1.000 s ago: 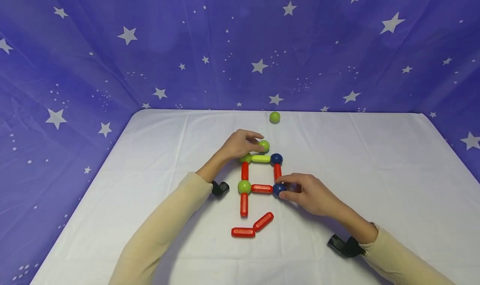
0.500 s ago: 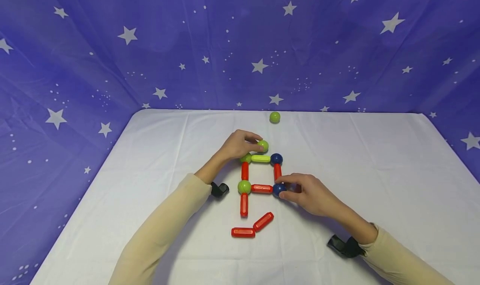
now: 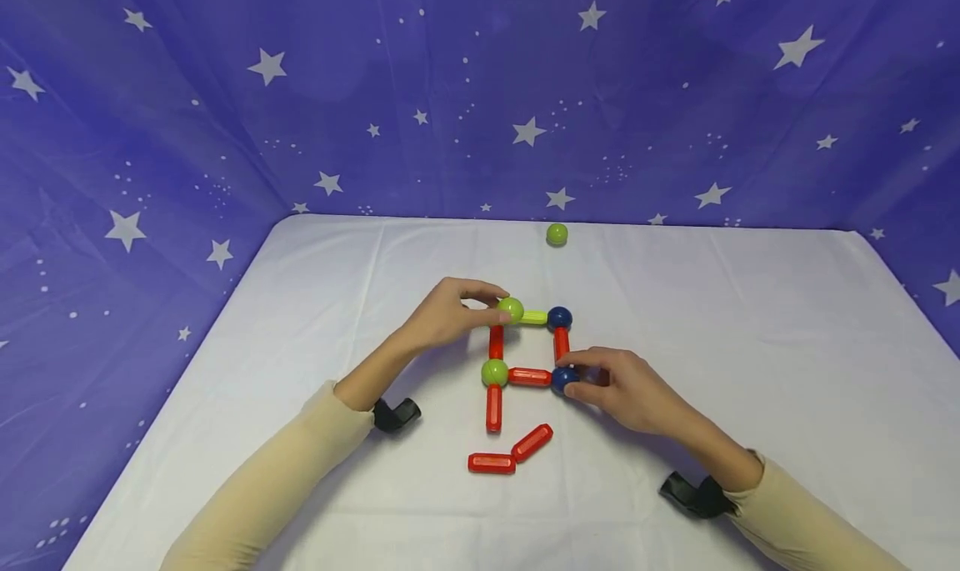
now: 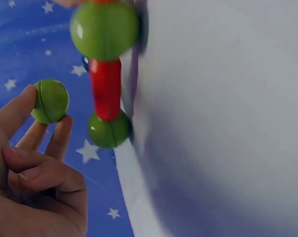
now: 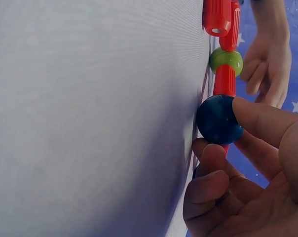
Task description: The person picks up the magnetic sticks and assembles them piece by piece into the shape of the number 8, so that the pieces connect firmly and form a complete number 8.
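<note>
Red rod (image 3: pixel 529 378) sideways, toward blue ball (image 3: pixel 562 378)

The table (image 3: pixel 720 329) before you is draped in a white cloth (image 3: pixel 585 521), lightly creased. Near its middle lies a frame (image 3: pixel 529 377) of balls and rods: a near green ball (image 3: pixel 495 373), a near blue ball (image 3: pixel 559 379), a far blue ball (image 3: pixel 559 318) and a far green ball (image 4: pixel 108 129), with three red rods (image 3: pixel 496 342) and one yellow-green rod (image 3: pixel 535 317) along its sides. A fourth red rod (image 3: pixel 493 408) points your way from the near green ball. Closer to you, two loose red rods (image 3: pixel 492 463) meet at an angle; a lone green ball (image 3: pixel 557 234) sits near the far edge.
</note>
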{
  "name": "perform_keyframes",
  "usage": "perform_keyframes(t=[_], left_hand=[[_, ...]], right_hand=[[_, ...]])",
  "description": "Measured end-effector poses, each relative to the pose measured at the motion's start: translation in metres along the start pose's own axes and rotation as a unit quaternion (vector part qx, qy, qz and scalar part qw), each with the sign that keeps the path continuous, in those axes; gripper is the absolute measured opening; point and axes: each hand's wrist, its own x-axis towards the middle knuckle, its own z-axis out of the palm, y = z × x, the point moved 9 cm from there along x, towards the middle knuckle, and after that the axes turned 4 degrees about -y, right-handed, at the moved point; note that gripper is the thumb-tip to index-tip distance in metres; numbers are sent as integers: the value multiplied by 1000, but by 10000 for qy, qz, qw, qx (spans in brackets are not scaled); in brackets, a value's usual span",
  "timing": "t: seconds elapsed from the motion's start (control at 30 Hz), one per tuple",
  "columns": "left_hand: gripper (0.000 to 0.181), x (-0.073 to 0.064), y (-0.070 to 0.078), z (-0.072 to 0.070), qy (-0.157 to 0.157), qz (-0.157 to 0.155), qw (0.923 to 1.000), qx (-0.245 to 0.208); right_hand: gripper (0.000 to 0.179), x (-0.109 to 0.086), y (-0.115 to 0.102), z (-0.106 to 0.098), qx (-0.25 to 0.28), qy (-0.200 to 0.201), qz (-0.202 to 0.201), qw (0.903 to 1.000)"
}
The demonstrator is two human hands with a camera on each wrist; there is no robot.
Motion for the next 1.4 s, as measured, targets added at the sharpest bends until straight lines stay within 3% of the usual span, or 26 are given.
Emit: perform_keyframes(t=[0.37,0.67,1.1,1.4], left_hand=[[28,-70,7,21,-547,112,9982,-215],[28,-107,2,45,-1070,-165,9920,-650],[25,-117,-6,63,-1336,-284,9882,-691],[26,-118,-7,65,-1334,-324,9881,-691]], right_hand=[[32,-1,2,0,1,25,59,10000],[33,0,1,0,11,-30,90,10000],[33,-2,0,0,20,-18,47,10000],[33,-1,0,-1,-24,15,58,10000]])
